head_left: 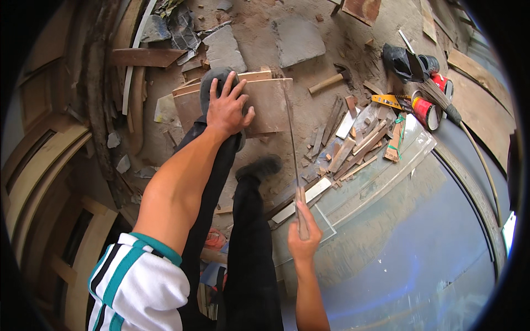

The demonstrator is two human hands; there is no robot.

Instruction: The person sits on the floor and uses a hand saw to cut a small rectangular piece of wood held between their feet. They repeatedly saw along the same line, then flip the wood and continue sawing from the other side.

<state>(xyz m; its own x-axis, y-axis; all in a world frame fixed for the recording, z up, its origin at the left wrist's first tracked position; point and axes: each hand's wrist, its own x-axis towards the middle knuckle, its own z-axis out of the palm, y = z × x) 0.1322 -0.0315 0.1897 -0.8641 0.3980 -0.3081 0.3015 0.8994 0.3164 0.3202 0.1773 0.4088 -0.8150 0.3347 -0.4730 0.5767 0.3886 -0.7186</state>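
My left hand (225, 107) lies with fingers spread over the toe of my dark shoe (207, 88). That shoe presses on a flat brown wooden board (270, 105), which rests raised on other wood pieces. In my right hand (305, 234) is the wooden handle of a handsaw (292, 135), my fingers wrapped round it. Its long, thin blade points away from me and its far part runs along the board's right edge. I cannot tell how deep the blade sits in the wood. My other foot (259, 167) stands on the dusty ground.
Offcuts (359, 143) lie heaped right of the saw, beside a glass sheet (397, 220). A hammer (328, 81) rests beyond the board. At right are paint cans (425, 113), a yellow level (389, 101) and a long-handled brush (441, 102). Wooden frames (49, 182) stand at left.
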